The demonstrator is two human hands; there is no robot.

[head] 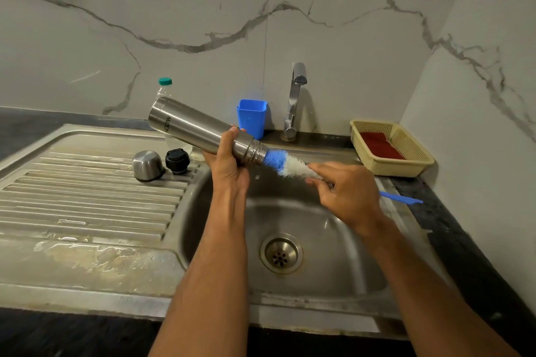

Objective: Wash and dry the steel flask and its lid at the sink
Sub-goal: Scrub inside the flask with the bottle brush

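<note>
Lids: domed steel cup lid (148,165) and black round stopper (177,160) rest on the draining board, well left of both hands.
Left hand (229,164): grip wrapped round the cylindrical steel flask (200,130), mouth tilted down over the sink (342,278).
Right hand (345,193): pinching the blue-and-white bristle bottle brush (285,164), seemingly at its wire stem.
Technique: keep brush in line with the flask's mouth, twist while pushing.

Left hand (229,165) holding flask (200,127), right hand (345,191) holding brush (287,165)

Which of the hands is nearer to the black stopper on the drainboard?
Left. The left hand grips the flask just beside the black stopper; the right hand is farther, over the basin.
</note>
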